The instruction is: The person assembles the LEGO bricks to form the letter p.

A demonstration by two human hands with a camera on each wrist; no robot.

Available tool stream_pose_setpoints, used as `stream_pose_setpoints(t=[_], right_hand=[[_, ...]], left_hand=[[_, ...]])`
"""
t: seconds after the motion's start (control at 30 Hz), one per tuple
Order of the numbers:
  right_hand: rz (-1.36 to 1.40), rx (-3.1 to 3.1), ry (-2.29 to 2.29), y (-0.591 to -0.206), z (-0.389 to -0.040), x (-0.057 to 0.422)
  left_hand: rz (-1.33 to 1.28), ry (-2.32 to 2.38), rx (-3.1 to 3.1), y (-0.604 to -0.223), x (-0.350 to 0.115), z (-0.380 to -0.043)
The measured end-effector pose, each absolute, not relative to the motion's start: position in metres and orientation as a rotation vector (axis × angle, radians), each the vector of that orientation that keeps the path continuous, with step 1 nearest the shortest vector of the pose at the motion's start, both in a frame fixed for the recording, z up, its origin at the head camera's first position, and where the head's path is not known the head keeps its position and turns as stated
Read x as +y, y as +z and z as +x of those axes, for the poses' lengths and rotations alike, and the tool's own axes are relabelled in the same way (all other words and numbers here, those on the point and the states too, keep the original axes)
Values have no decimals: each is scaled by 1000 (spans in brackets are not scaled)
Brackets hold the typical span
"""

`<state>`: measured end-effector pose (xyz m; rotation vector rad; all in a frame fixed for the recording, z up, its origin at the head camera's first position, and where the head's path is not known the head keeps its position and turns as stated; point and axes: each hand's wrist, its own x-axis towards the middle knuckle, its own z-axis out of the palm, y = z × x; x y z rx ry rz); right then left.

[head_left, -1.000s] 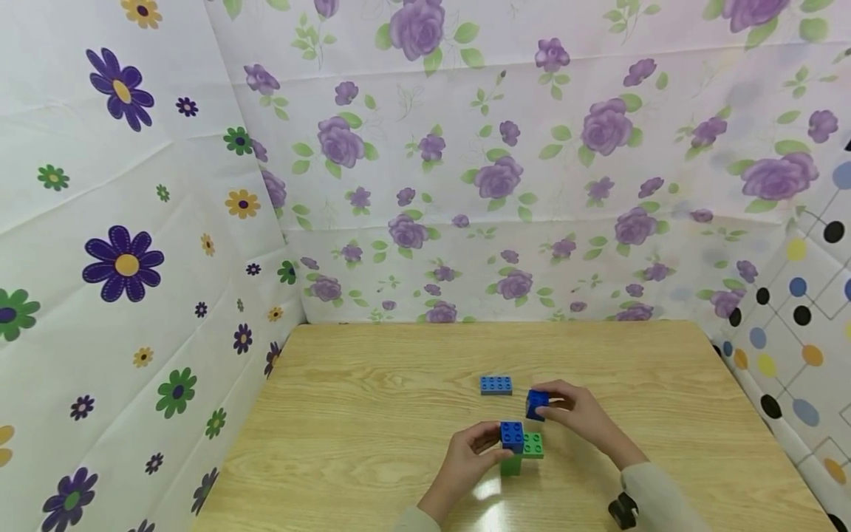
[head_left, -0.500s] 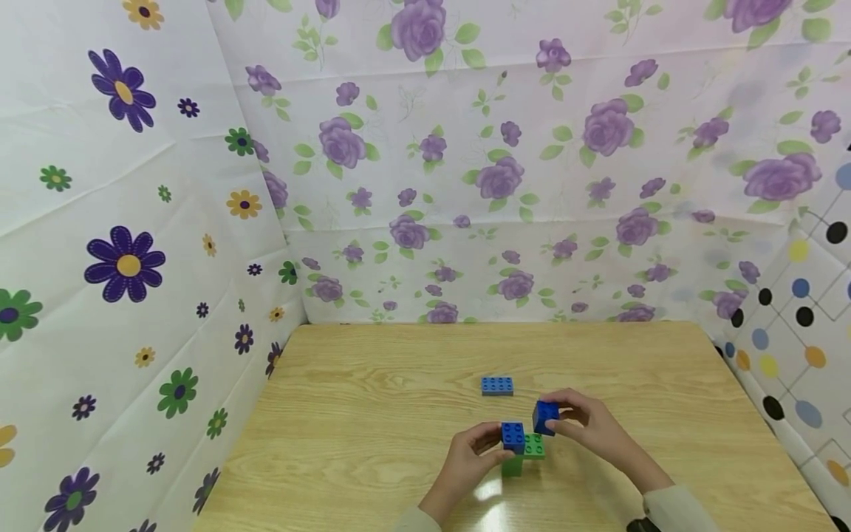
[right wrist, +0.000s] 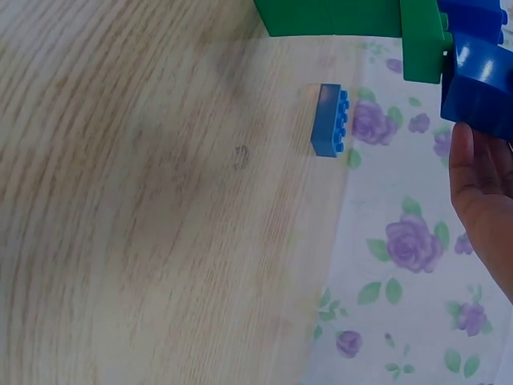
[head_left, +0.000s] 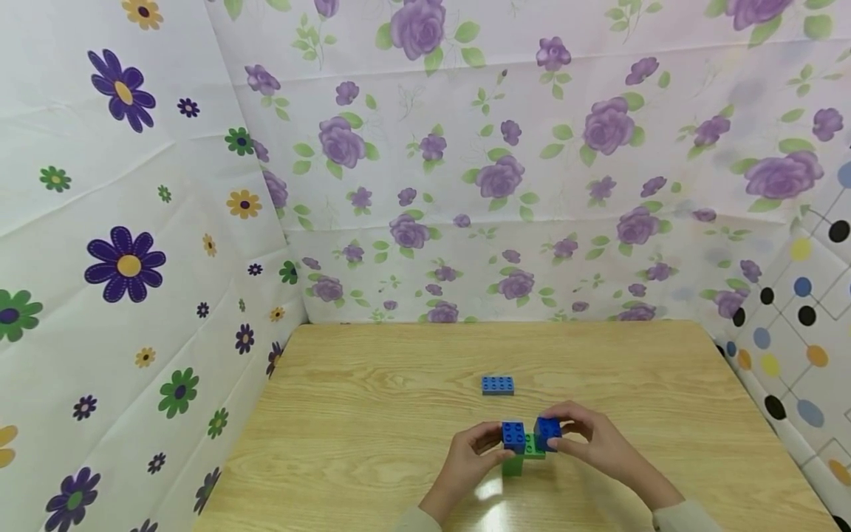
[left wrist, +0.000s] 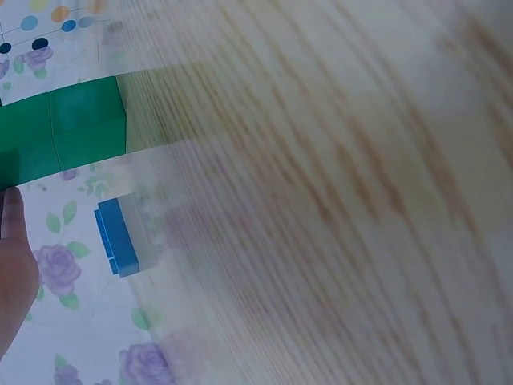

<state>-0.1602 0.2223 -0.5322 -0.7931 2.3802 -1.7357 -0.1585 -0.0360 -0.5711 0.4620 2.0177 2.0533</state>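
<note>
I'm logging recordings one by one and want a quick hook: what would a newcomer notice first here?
Probably the purple-flowered backdrop, rising behind the table. Next, the dark blue block topping the green stack nearer the person, gripped by the left hand, and the second dark blue block, held by the right hand just to its right. A lighter blue block lies apart, farther back.

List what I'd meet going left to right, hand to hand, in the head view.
Left hand, stacked dark blue two-by-two brick, exposed studded end of the light green brick, held dark blue brick, right hand.
</note>
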Motion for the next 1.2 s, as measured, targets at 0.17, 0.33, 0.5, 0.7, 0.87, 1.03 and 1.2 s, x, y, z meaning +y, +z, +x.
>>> stream_pose_setpoints(t=[0.17, 0.33, 0.5, 0.7, 0.87, 1.03, 1.2], right_hand=[[-827, 2360, -1747, -535, -157, 221], [-882, 2378, -1750, -535, -155, 220], [-915, 2407, -1732, -534, -155, 218], [-892, 2475, -1681, -535, -157, 216], [-888, 2543, -1626, -532, -155, 214], [-897, 2552, -1612, -529, -152, 215], [-875, 2516, -1608, -531, -153, 217]], left_hand=[[472, 2064, 2014, -572, -35, -158], [488, 2069, 2013, -574, -35, -159], [467, 2063, 2022, -573, -35, -160], [452, 2065, 2033, -574, -36, -161], [466, 2072, 2036, -576, -37, -160], [450, 2064, 2036, -576, -36, -159], [449, 2067, 2029, -576, -35, -158]])
